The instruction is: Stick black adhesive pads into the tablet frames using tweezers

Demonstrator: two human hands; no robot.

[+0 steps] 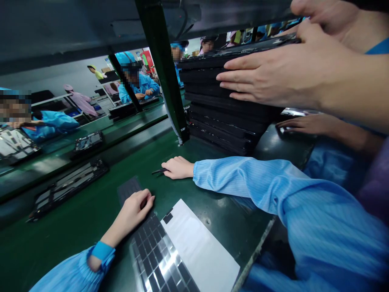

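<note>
Head view: the right hand (pixel 179 168) is closed around a slim dark tool (pixel 159 171), whose end points left, just above or on the green tabletop (pixel 100 219); which of the two, I cannot tell. The left hand (pixel 136 207) is nearer the wearer, its fingers loosely curled; whether it grips anything cannot be told. A dark flat piece (pixel 129 188) lies just beyond it, partly covered by the hand in this view. In front of the wearer, a clear sheet with rows of dark rectangles (pixel 161 259) lies on the tabletop, bright with glare, its far end near the left hand. Along its right side is a white sheet (pixel 202 247), with a small dark rectangle (pixel 168 216) near its far corner. To the left lies a long, open device frame (pixel 68 188), and a smaller device (pixel 88 142) sits beyond it. Right of a green post (pixel 165 69) stands a tall stack of black slabs (pixel 225 109). Another person's hand (pixel 273 75) extends across the stack, fingers straight, and a further hand (pixel 313 123) is lower, to the right of the stack. People in blue (pixel 139 83) sit across the way
</note>
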